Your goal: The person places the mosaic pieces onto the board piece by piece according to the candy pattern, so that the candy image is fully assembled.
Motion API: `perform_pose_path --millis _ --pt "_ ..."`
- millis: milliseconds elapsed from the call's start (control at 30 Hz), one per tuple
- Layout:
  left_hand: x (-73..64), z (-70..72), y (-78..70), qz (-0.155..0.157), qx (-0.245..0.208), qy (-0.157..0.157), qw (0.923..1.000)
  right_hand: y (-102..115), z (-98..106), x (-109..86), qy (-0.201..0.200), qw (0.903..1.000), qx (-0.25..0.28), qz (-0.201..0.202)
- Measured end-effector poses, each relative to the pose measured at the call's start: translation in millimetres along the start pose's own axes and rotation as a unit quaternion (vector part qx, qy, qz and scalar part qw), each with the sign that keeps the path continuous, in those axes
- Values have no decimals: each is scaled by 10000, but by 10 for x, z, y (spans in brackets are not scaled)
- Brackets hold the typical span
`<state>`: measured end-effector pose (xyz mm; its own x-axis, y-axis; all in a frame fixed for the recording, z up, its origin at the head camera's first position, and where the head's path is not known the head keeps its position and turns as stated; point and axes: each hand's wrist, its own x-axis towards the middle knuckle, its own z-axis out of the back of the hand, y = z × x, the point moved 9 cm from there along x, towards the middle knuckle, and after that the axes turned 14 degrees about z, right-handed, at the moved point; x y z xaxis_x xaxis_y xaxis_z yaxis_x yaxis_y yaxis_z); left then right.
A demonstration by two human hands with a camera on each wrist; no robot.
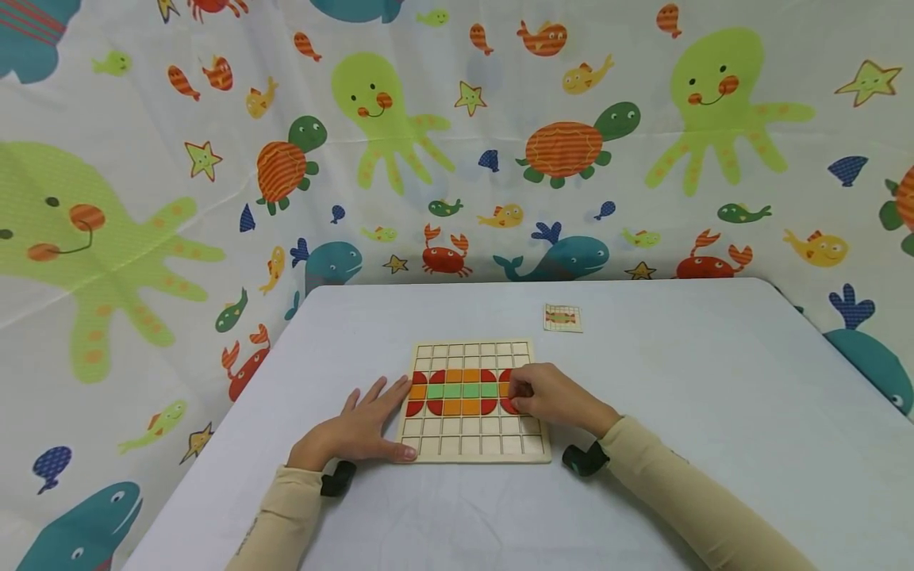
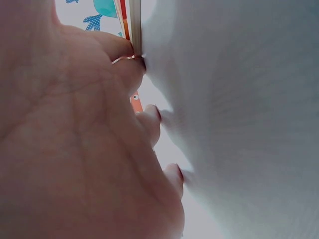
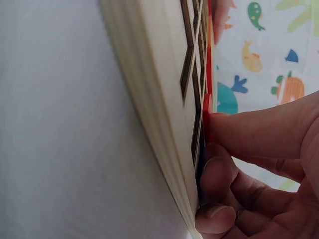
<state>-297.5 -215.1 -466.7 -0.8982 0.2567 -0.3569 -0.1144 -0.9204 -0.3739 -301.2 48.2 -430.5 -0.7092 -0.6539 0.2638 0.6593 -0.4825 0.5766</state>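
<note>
A square wooden grid board [image 1: 474, 457] lies on the table, with a band of red, orange and green pieces [image 1: 462, 391] across its middle rows. My left hand [image 1: 362, 431] is spread beside the board's left edge, index finger and thumb against it. In the left wrist view, the fingertips [image 2: 151, 113] of this hand rest on the white tabletop. My right hand [image 1: 559, 396] is over the board's right side, its fingers curled. Thumb and index finger pinch a red rounded piece [image 3: 207, 117] at the band's right end; the fingers partly hide it.
A small pattern card [image 1: 562, 318] with a similar candy-like design lies behind the board, to the right. White cloth covers the table [image 1: 678, 357]. A curtain [image 1: 457, 214] printed with sea animals hangs behind it. Dark wrist cameras [image 1: 585, 458] sit close to the board's near corners.
</note>
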Motion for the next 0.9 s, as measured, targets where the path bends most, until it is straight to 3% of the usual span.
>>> perform_pose_path --millis 333,900 --pt "2 -13 7 29 6 -5 10000 16 -1 -3 -148 9999 -35 47" --pt "-37 11 -43 1 -103 35 9999 46 -17 -16 -72 9999 -50 138"
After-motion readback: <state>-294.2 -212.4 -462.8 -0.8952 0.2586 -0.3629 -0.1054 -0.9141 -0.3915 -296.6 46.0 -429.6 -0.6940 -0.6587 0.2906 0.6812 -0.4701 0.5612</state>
